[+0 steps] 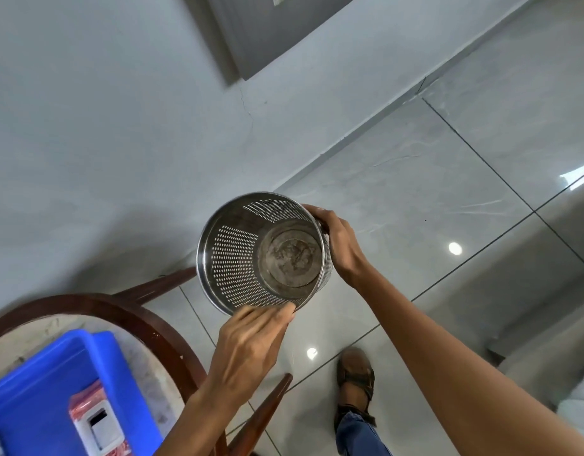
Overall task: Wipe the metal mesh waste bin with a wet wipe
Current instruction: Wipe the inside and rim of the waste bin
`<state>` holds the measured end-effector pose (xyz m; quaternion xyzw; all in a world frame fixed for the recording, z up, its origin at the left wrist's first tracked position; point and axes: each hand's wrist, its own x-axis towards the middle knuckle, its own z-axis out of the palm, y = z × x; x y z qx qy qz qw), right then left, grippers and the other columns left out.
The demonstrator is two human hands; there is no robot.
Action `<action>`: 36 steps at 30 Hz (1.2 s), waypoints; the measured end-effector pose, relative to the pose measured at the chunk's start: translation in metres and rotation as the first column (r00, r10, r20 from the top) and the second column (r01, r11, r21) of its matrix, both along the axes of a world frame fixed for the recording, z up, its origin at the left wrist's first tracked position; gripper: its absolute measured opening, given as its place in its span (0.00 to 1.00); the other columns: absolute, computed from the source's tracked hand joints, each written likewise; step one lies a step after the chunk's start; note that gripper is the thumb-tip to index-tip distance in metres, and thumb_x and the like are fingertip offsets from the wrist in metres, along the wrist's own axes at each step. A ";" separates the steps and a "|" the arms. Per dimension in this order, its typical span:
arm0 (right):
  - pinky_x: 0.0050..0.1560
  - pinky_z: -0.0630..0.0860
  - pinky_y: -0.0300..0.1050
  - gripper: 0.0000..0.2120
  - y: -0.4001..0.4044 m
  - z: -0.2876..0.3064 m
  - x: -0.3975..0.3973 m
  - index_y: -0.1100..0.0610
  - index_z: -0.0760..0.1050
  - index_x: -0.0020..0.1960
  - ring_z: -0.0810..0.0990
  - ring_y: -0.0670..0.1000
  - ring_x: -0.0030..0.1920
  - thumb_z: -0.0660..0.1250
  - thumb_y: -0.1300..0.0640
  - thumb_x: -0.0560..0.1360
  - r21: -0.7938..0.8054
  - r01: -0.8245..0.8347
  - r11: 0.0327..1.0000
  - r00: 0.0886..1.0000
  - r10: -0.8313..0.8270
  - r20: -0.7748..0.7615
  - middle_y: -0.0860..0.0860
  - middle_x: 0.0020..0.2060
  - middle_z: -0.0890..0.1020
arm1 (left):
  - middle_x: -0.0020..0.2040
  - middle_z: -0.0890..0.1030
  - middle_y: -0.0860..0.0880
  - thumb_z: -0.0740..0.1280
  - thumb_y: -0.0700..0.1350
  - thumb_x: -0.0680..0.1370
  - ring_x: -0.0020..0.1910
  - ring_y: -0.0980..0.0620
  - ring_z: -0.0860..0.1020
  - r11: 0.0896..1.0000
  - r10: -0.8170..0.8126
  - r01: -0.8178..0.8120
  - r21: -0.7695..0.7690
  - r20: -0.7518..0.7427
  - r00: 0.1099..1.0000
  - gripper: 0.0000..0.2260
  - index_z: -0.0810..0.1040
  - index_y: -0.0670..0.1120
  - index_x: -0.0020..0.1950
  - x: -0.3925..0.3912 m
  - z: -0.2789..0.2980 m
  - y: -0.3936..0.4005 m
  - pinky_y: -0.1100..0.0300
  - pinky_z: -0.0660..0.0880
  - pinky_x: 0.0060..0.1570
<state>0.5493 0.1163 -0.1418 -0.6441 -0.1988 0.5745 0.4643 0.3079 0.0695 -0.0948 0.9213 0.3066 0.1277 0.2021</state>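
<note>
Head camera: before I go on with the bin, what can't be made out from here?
- Bin: the outside wall facing away is hidden by the bin itself; only the inside and dirty bottom show.
- Right hand: fingers wrapped behind the bin's rim are hidden.
- Left hand: fingertips sit at the lower rim; whether it holds a wipe is unclear.
- Wipes pack in the blue tray: cut off by the bottom edge, label unreadable.

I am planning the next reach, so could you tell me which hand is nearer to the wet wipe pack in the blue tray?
Left. The left hand holds the bin just right of the wet wipe pack; the right hand grips the bin's far side.
</note>
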 end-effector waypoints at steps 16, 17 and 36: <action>0.85 0.64 0.58 0.30 0.003 -0.041 0.025 0.59 0.78 0.77 0.76 0.57 0.79 0.49 0.44 0.90 -0.243 -0.081 0.967 0.992 0.054 -0.114 0.55 0.77 0.80 | 0.51 0.90 0.49 0.74 0.40 0.82 0.50 0.54 0.88 0.990 -0.114 0.111 0.092 0.027 0.993 0.15 0.80 0.44 0.69 -0.018 0.002 0.010 0.60 0.83 0.53; 0.84 0.66 0.59 0.28 0.002 -0.040 0.024 0.58 0.81 0.73 0.78 0.57 0.77 0.53 0.42 0.88 -0.235 -0.082 0.968 0.992 0.058 -0.108 0.53 0.74 0.82 | 0.51 0.90 0.49 0.74 0.40 0.82 0.50 0.53 0.88 0.989 -0.112 0.109 0.096 0.030 0.993 0.15 0.80 0.44 0.69 -0.018 0.000 0.010 0.60 0.83 0.53; 0.63 0.86 0.49 0.09 -0.006 -0.025 0.006 0.58 0.87 0.62 0.88 0.47 0.51 0.72 0.57 0.85 0.005 0.207 0.978 0.972 -0.206 0.115 0.55 0.53 0.92 | 0.47 0.90 0.48 0.76 0.38 0.81 0.41 0.49 0.87 0.995 0.081 -0.080 0.056 -0.021 0.996 0.12 0.86 0.42 0.64 0.010 -0.029 0.035 0.53 0.84 0.40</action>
